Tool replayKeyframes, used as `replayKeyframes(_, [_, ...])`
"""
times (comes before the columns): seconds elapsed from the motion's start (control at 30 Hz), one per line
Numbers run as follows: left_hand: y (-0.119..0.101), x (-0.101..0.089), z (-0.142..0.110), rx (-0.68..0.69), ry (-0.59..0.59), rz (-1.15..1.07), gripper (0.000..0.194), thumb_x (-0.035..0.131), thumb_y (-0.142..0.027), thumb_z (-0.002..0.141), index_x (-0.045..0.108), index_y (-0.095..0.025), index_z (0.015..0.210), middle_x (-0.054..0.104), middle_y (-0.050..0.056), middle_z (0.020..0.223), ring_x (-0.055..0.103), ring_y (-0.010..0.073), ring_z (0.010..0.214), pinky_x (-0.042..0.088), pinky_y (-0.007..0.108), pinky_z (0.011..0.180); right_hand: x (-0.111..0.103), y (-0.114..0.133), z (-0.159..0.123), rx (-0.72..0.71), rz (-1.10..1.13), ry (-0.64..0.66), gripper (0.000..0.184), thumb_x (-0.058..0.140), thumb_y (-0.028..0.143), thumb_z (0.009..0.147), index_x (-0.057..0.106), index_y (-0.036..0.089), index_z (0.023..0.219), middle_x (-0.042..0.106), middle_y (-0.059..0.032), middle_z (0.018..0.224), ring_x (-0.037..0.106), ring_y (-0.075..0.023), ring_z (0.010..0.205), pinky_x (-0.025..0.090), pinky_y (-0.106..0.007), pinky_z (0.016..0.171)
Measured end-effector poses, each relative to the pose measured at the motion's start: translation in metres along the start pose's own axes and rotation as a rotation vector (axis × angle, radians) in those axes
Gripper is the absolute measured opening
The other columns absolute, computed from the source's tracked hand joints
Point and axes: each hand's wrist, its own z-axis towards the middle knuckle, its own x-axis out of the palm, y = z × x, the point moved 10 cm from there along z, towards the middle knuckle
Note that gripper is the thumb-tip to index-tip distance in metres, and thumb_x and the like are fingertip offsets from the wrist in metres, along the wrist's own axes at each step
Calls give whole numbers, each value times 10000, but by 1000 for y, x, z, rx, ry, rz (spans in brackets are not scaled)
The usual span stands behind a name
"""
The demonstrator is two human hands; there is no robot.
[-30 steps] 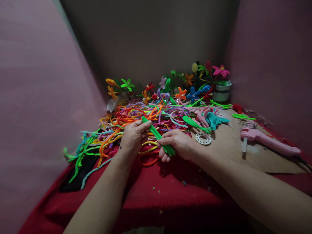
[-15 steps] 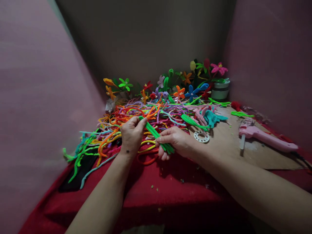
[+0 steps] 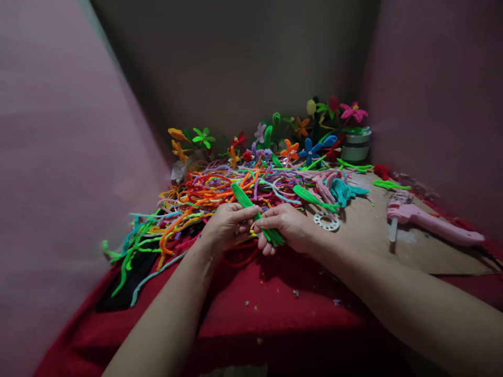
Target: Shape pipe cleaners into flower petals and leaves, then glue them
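Between my hands is a flat bundle of green pipe cleaners (image 3: 242,196), slanting from upper left to lower right. My left hand (image 3: 228,225) pinches it near the middle with thumb and fingers. Just to the right, my right hand (image 3: 283,225) grips its lower part, and several loose ends stick out beneath the fingers. The bundle's rounded upper end stands free above my left thumb. Behind the hands spreads a heap of coloured pipe cleaners (image 3: 212,186). A similar green leaf shape (image 3: 312,197) lies to the right of the bundle.
A pink glue gun (image 3: 436,220) rests on a cardboard sheet (image 3: 369,241) at the right, near a white ring with holes (image 3: 326,221). Finished pipe cleaner flowers (image 3: 309,149) and a white pot (image 3: 357,145) stand at the back. Red cloth (image 3: 283,309) covers the table.
My left hand has slid down the green bundle from its upper tip to the middle, close to my right hand. The tip is now uncovered. My right hand keeps its hold.
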Motion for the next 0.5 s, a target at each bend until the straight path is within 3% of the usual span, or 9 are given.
replayKeyframes(0.23, [-14,-19,-2,135,-283,201,356,724,-310,594,468,-129,426,412,-34,321,315,35,267,177,180,304,-6,-8,5,19,34,-38,102,486,141,745,554,95,684,615,-72,466,564,-152,358,451,-230,354])
replayKeyframes(0.5, [-35,-34,-11,254,-336,10,308,717,-227,588,417,-166,549,316,-97,384,253,18,311,173,156,317,4,-8,3,18,13,3,97,498,144,737,543,111,657,616,-62,463,565,-145,357,445,-216,345])
